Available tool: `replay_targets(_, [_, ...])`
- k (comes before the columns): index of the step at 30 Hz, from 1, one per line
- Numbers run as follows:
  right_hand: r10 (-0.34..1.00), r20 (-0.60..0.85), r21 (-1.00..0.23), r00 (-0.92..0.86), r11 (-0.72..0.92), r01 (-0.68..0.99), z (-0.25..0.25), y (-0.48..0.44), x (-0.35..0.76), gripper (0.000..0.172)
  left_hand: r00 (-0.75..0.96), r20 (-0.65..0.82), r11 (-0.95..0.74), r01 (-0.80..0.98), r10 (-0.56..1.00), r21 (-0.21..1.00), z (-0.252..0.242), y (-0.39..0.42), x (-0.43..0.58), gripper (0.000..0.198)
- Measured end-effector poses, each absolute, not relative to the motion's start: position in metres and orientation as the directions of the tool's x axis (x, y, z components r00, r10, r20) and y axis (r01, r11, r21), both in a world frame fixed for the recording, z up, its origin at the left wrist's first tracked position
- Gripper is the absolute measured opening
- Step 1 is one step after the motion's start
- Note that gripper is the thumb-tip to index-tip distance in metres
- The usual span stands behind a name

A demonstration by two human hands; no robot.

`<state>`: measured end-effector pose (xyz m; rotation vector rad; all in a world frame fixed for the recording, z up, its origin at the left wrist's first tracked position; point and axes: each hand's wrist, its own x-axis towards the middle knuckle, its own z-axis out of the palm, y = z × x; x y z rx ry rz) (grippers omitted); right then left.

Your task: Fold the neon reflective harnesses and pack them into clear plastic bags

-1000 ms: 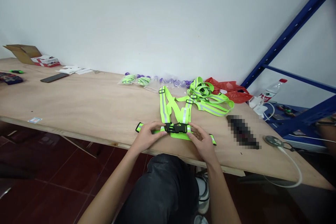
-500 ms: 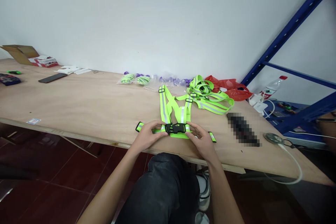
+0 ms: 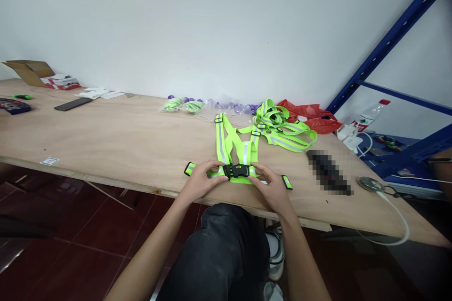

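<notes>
Wooden table [image 3: 141, 138], tangled straps [image 3: 273, 120] and perhaps purple rolls [image 3: 253, 109] behind green harness [image 3: 236, 142]

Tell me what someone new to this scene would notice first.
The neon-green reflective harness near the table's front edge stands out most, its black buckle pinched between the left grip and the right grip. Behind it to the right lies a heap of matching straps, with a crumpled red bag farther right.
</notes>
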<state>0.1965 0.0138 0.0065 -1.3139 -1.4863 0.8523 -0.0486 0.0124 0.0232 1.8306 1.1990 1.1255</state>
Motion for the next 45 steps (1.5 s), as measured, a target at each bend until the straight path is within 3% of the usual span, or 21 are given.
replay_targets(13, [0.973, 0.229, -0.908, 0.025, 0.204, 0.365, 0.005, 0.015, 0.194, 0.05, 0.194, 0.294, -0.347, 0.36, 0.936, 0.866, 0.02, 0.014, -0.048, 0.04])
replay_targets(23, [0.966, 0.259, -0.872, 0.018, 0.226, 0.434, 0.011, 0.013, 0.189, 0.051, 0.236, 0.375, -0.443, 0.466, 0.896, 0.766, 0.016, 0.014, -0.044, 0.038])
replay_targets(28, [0.952, 0.305, -0.851, -0.005, 0.275, 0.448, 0.009, 0.012, 0.189, 0.053, 0.287, 0.426, -0.511, 0.552, 0.858, 0.659, 0.019, 0.008, -0.039, 0.05])
replay_targets(34, [0.919, 0.393, -0.86, 0.038, 0.352, 0.368, 0.012, 0.003, 0.19, 0.046, 0.218, 0.506, -0.533, 0.549, 0.835, 0.643, 0.023, -0.003, -0.063, 0.061])
replay_targets(39, [0.826, 0.518, -0.819, 0.224, 0.404, 0.407, 0.016, -0.004, 0.24, 0.038, 0.146, 0.418, -0.416, 0.6, 0.897, 0.683, 0.022, -0.019, -0.126, 0.064])
replay_targets(42, [0.854, 0.507, -0.762, 0.118, 0.38, 0.525, 0.01, 0.003, 0.29, 0.047, 0.155, 0.333, -0.35, 0.651, 0.93, 0.673, 0.02, -0.019, -0.156, 0.068])
replay_targets(45, [0.921, 0.389, -0.716, -0.023, 0.318, 0.622, -0.001, 0.011, 0.329, 0.055, 0.239, 0.284, -0.369, 0.678, 0.929, 0.636, 0.02, -0.009, -0.165, 0.067])
